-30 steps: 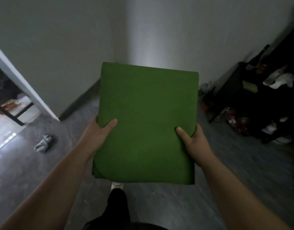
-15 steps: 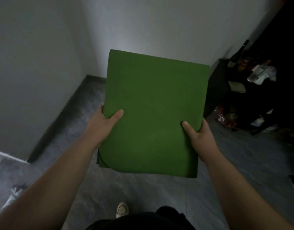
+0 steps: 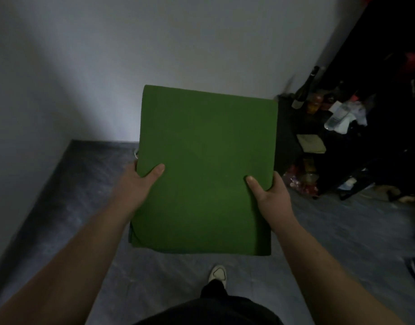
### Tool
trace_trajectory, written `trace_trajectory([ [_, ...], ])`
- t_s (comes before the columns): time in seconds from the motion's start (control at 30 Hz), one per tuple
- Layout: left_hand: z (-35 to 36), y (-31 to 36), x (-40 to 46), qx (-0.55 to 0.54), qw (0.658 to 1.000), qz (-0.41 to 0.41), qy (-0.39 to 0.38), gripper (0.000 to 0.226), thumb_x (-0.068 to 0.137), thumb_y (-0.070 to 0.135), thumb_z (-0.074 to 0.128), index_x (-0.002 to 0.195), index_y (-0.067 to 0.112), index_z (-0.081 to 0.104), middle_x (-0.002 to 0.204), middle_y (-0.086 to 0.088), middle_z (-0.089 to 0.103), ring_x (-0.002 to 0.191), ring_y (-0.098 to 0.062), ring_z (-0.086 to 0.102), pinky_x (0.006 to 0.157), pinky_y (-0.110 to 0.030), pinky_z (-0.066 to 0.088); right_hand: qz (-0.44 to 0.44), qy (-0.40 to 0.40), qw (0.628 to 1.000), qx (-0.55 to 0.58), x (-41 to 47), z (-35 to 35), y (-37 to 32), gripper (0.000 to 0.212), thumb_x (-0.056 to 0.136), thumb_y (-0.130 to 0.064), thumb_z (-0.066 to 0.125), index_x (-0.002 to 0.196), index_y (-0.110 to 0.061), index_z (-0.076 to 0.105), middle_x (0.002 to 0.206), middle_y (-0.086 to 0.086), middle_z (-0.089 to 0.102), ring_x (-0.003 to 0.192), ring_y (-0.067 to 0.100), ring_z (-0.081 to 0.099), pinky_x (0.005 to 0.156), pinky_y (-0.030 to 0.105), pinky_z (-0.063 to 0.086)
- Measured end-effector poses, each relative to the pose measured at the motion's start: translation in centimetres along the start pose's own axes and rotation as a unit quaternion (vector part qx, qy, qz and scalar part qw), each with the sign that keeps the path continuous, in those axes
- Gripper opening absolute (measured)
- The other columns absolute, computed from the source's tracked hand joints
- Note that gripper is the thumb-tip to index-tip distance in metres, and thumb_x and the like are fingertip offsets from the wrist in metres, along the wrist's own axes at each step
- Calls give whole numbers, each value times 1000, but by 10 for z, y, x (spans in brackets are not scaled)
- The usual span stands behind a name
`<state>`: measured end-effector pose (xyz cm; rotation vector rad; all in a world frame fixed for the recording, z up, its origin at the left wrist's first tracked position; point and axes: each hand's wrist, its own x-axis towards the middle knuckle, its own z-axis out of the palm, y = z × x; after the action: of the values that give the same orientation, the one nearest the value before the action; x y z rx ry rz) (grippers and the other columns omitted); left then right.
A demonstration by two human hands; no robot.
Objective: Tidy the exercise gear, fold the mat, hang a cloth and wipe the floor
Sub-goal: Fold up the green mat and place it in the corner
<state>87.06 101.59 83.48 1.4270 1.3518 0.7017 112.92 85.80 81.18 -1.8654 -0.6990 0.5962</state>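
Since the earlier frames the view has been swinging rightward: the doorway and the crumpled cloth on the floor have gone out of sight, and the corner of the white wall [image 3: 89,66] is now sitting at left. At left, the grey floor [image 3: 68,202] is running along that wall. Next, the left hand [image 3: 137,181] is gripping the left edge of the folded green mat [image 3: 206,165], thumb lying on top and the fingers hidden beneath. That mat is being held flat in the air in front of the person, above the floor and clear of the wall. Below it, one pale shoe [image 3: 217,274] is showing. The right hand [image 3: 271,195] is gripping the right edge in the same manner, thumb on top. At right, a dark shelf [image 3: 288,137] is carrying a bottle [image 3: 306,90] and blurred clutter.
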Motion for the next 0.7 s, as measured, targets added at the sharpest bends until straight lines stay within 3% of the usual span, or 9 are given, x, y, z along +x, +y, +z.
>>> trace_trajectory([
  [0.13,41,31,71,-9,1000,-17,-3,55,86,46,69,135,25,54,125,-4,65,105,-24,64,100,-50,49,-2,-8,1000,-14,91,-3,-8,49,86,-40,73,127,-21,56,109,-10,63,96,7,62,74,14,45],
  [0.3,71,44,155,-19,999,-43,4,58,88,46,67,139,25,49,127,-1,60,111,-23,59,101,-44,46,7,-28,999,-31,191,19,-17,48,85,-41,74,125,-22,56,109,-10,65,99,9,63,88,27,48],
  [0.47,92,38,259,1,998,-59,-1,54,90,41,66,137,19,50,130,-9,61,111,-25,60,96,-40,46,36,-44,996,-62,283,63,-10,52,85,-47,71,128,-23,55,112,-8,63,100,11,61,89,29,48],
  [0.7,115,18,429,37,995,-75,-55,60,85,48,69,135,19,53,124,-3,64,106,-21,62,92,-37,49,110,-29,990,-85,408,140,5,55,86,-47,71,130,-19,55,114,-3,63,103,15,60,91,31,48],
])
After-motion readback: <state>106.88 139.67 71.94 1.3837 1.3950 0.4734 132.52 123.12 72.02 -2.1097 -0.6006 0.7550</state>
